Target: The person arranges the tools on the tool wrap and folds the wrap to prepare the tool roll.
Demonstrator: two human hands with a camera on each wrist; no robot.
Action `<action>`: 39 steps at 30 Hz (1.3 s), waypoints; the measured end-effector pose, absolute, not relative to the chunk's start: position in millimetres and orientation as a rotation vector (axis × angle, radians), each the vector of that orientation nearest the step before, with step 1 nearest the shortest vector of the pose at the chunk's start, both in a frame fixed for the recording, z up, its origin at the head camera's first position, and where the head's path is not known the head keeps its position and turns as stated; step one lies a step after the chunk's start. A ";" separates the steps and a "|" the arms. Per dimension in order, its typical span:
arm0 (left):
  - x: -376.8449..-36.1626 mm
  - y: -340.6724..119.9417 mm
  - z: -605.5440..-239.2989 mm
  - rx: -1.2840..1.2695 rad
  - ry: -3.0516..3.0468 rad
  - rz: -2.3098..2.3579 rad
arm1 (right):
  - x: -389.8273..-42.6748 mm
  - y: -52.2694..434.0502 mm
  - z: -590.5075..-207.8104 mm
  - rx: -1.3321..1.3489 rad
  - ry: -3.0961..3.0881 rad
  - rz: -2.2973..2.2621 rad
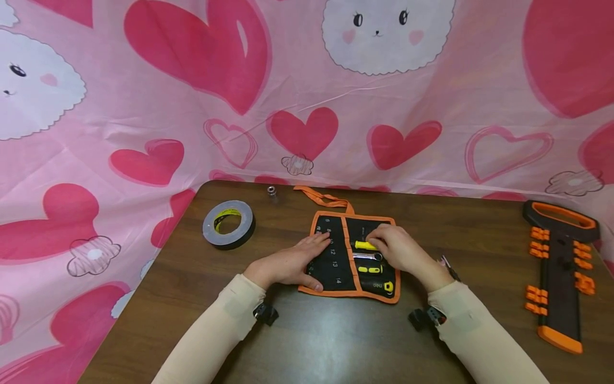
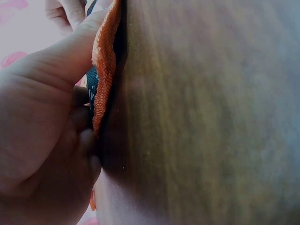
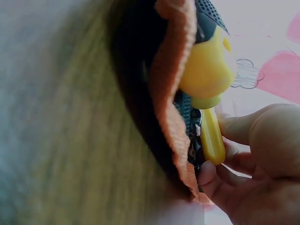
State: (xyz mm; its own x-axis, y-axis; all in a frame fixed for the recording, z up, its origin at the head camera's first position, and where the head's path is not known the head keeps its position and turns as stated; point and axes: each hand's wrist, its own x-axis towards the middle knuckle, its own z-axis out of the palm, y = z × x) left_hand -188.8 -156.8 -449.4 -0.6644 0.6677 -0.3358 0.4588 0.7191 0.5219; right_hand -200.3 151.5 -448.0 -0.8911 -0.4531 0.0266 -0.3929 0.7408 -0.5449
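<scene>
A black fabric tool pouch (image 1: 339, 269) with orange edging lies unrolled on the table, numbers printed on its left panel. My left hand (image 1: 293, 262) rests on that panel, fingers extended, thumb by the lower edge. On the right panel my right hand (image 1: 400, 248) pinches a yellow-handled screwdriver (image 1: 364, 246), its shaft hidden. Beneath it sit a metal wrench (image 1: 368, 256), a yellow-and-black handled tool (image 1: 370, 270) and a thicker black-and-yellow handle (image 1: 388, 288). In the right wrist view, thumb and fingers are around the yellow handle (image 3: 213, 138).
A roll of grey tape (image 1: 247, 229) lies left of the pouch. Behind it stands a small metal socket (image 1: 272, 190). An orange strap (image 1: 321, 198) trails from the pouch's far edge. A black-and-orange rack (image 1: 558, 288) lies at right; a small object (image 1: 450, 266) is partly hidden behind the right wrist.
</scene>
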 end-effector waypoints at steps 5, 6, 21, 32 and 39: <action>-188.3 -156.0 -448.7 0.865 2.411 0.540 | -198.4 156.3 -443.5 -0.587 2.796 -0.872; -188.3 -156.1 -448.8 0.864 2.413 0.538 | -197.6 158.3 -442.5 -0.568 2.787 -0.883; -187.3 -157.6 -449.5 0.856 2.411 0.546 | -196.3 164.8 -447.1 -0.631 2.832 -0.921; -188.2 -157.2 -448.5 0.850 2.407 0.566 | -202.4 154.0 -450.8 -0.696 2.859 -0.932; -189.2 -155.8 -448.2 0.840 2.397 0.584 | -205.5 152.2 -451.0 -0.588 2.781 -0.962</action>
State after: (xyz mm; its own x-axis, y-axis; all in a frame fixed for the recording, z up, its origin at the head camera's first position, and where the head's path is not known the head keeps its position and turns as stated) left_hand -189.2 -155.8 -448.2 -0.6667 0.6659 -0.3347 0.4374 0.7132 0.5477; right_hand -205.5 152.2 -451.0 -0.9137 -0.4063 -0.0046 -0.3166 0.7189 -0.6188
